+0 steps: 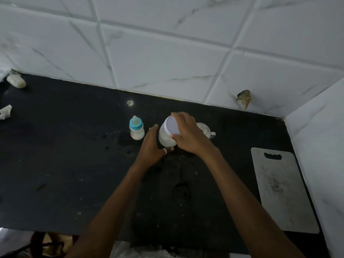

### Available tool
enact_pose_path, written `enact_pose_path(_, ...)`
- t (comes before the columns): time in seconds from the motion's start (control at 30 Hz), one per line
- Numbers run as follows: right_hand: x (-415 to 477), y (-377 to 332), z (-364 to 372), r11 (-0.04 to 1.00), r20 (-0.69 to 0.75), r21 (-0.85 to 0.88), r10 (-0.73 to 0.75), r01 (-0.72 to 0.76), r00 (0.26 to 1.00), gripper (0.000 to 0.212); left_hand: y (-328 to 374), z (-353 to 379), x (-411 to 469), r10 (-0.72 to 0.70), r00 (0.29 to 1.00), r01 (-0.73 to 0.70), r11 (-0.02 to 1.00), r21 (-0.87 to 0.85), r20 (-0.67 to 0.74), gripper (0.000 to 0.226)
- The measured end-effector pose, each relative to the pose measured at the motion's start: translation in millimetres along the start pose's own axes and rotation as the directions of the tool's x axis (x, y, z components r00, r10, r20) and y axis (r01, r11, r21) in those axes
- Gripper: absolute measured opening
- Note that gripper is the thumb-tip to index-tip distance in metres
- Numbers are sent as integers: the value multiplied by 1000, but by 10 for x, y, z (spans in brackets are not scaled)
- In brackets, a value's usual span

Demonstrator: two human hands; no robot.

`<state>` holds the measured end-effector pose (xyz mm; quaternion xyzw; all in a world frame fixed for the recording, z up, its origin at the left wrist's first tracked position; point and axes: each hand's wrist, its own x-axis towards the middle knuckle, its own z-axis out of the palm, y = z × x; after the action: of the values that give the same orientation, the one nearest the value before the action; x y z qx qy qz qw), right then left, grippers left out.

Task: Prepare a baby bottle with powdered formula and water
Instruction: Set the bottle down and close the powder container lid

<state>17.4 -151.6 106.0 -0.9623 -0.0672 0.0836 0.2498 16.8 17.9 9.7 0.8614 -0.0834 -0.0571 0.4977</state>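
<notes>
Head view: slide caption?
Right hand grips the lid of the formula jar, left hand rests against its side; capped baby bottle stands alongside.

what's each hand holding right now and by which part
The right hand grips the translucent plastic jar by its pale lilac round lid. The left hand lies open beside the jar's lower side, gripping nothing.

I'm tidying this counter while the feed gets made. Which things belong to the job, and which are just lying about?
For the job: bottle; powder jar; white pot, probably the water.
Lying about: cutting board; soap-like bar; crumpled tissue.
</notes>
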Motion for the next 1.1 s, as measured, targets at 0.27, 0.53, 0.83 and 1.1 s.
enact_pose_path(0.27, 325, 4, -164, 995, 290, -91, -21, 49, 957, 85, 73, 20, 402, -39, 979, 59, 994, -96, 200, 92)
enact_pose_path(0.53, 484, 44, -143, 983, 390, -153, -32, 99, 920, 84, -73, 54, 396, -63, 986, 89, 983, -164, 154, 90)
enact_pose_path(0.83, 552, 20, -192, 976, 432, -191, -13, 106, 902, 82, -37, 59, 399, -103, 981, 131, 977, -170, 164, 96)
enact_pose_path(1.1, 538, -14, -200, 970, 432, -205, -31, 132, 901, 78, -25, 42, 380, -102, 982, 132, 973, -192, 160, 96)
